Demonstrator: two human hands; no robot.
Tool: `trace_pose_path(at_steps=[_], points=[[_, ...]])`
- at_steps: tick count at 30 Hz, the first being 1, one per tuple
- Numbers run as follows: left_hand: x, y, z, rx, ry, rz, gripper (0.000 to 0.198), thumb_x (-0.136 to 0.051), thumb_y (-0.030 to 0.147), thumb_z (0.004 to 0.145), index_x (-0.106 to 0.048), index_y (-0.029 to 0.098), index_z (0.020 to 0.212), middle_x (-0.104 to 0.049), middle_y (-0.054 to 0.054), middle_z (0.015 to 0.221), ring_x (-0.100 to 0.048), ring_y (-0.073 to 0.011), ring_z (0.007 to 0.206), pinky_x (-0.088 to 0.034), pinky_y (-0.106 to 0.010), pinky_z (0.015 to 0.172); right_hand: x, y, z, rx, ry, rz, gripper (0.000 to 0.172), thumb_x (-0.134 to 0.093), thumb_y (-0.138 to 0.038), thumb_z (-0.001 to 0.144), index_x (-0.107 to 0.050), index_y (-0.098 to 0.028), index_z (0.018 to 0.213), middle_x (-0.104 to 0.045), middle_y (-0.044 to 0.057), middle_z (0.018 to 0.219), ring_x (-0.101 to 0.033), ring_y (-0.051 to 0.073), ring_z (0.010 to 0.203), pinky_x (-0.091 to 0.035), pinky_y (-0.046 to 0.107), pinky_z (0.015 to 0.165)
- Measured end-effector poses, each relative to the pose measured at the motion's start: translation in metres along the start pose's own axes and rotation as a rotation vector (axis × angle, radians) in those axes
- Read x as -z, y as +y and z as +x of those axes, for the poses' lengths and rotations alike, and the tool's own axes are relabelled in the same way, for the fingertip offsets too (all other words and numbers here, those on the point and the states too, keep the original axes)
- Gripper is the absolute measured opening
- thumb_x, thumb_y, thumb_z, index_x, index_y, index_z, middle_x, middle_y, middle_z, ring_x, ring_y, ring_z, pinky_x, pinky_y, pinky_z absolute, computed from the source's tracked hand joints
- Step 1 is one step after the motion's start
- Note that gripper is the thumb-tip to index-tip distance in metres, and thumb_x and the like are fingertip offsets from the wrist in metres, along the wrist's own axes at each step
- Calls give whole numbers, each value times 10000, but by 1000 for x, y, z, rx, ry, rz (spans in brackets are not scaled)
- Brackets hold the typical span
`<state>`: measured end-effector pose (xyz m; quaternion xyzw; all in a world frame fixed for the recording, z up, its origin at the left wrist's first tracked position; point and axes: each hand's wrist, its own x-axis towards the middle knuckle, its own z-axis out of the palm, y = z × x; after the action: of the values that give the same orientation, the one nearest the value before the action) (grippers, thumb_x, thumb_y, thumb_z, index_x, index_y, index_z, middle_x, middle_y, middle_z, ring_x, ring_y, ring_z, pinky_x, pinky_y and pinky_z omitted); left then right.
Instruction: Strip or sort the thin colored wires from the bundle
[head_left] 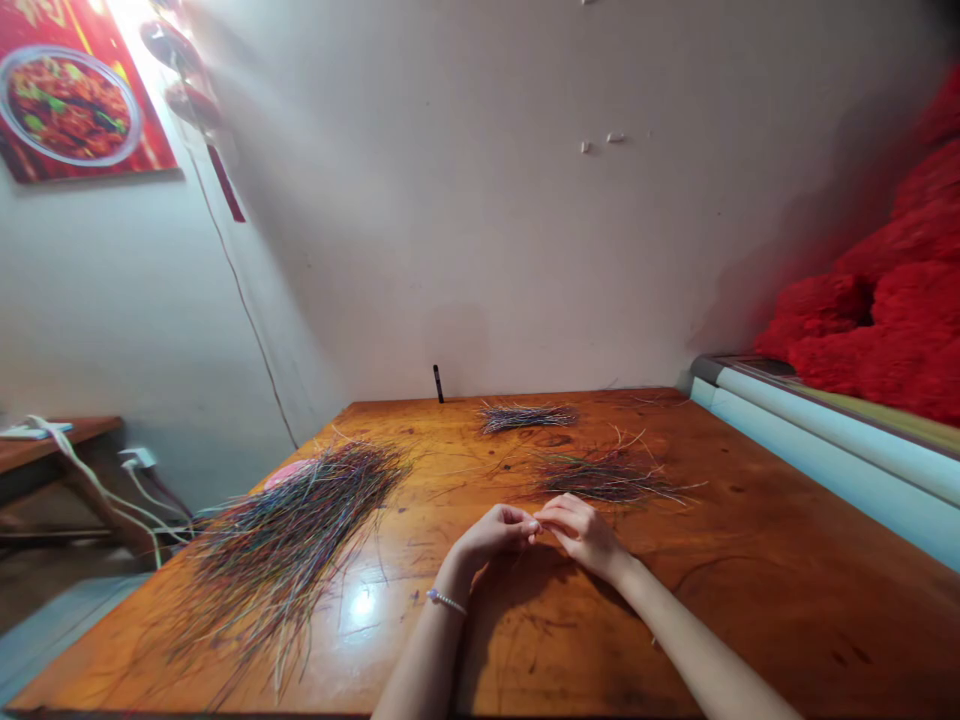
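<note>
Head view | coloured wire pile [292,540] runs lower-left to upper-right | hands [536,527] beside

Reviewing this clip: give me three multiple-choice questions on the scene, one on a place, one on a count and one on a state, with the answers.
1. Where is the largest pile of strands from the left hand and right hand?
A. To their left
B. To their right
C. Directly ahead

2. How many separate piles of strands lie on the table?
A. Two
B. Three
C. Six

3. How do the hands stand?
A. Flat and far apart
B. With fingertips meeting
C. Gripping the table's edge

Answers:
1. A: the pile spreads across the table's left side.
2. B: the largest pile, a far bundle and a middle bundle lie apart.
3. B: the fingertips come together above the table.
</note>
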<state>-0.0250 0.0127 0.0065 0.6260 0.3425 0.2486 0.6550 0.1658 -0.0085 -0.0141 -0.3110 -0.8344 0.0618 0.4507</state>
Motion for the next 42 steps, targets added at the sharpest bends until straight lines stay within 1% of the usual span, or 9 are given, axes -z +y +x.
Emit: trace_pose_path(at_steps=[7,14,17,21,24,29,34,38,42], points=[[-1,1,-1,53,5,25,388,-688,481,603,-636,97,631,-509,22,539,-348,-59,478,-221,-202,483,3,-1,0,-11,-60,6,212,-481,-178,858,-657,-260,943,-659,23,785,-573,161,743,-468,289,692],[-1,4,-1,54,-11,40,388,-694,484,597,-642,99,618,-501,27,508,-342,-61,467,-187,-205,470,6,-6,2,-23,-57,-16,195,-480,-212,861,-666,-254,898,-675,21,754,-579,162,706,-458,288,681],[-2,4,-2,52,-6,35,401,-703,494,576,-652,100,629,-519,23,521,-347,-61,467,-197,-206,475,6,-8,3,-13,-51,-22,173,-496,-236,854,-667,-247,881,-679,21,756,-585,162,705,-452,291,691],[-2,3,-2,48,-7,37,397,-694,492,592,-651,99,625,-521,21,524,-335,-59,464,-196,-206,475,8,-11,3,-24,-83,-48,186,-472,-246,866,-658,-235,863,-671,30,754,-582,167,732,-450,287,699],[-2,3,-2,33,0,74,397,-674,493,622,-651,97,629,-500,26,507,-325,-59,461,-180,-211,468,9,-13,3,-46,-104,-68,196,-459,-246,867,-646,-224,812,-657,34,731,-573,170,728,-451,283,691],[-2,5,-3,21,12,165,436,-669,523,610,-669,89,649,-491,22,486,-319,-64,456,-179,-221,460,8,-14,3,-66,-92,-55,166,-483,-192,818,-617,-212,721,-634,29,691,-559,162,682,-442,267,655],[-4,5,-3,2,28,187,408,-679,504,600,-689,99,644,-542,5,506,-382,-76,468,-230,-210,464,-1,-12,0,-213,-55,50,132,-506,-157,738,-569,-201,631,-568,-14,593,-501,123,562,-394,217,546],[-3,3,-2,-16,76,193,375,-695,467,590,-706,99,664,-603,-19,543,-447,-95,491,-284,-206,477,-8,-10,-1,-390,-31,312,110,-524,-186,704,-535,-187,595,-490,-50,521,-419,93,484,-326,195,479],[0,-2,1,-40,124,182,334,-727,407,567,-714,103,706,-651,-40,615,-507,-118,543,-351,-213,528,-13,-9,1,-479,-27,453,152,-514,-250,705,-486,-184,570,-452,-55,508,-394,88,472,-302,190,455]])
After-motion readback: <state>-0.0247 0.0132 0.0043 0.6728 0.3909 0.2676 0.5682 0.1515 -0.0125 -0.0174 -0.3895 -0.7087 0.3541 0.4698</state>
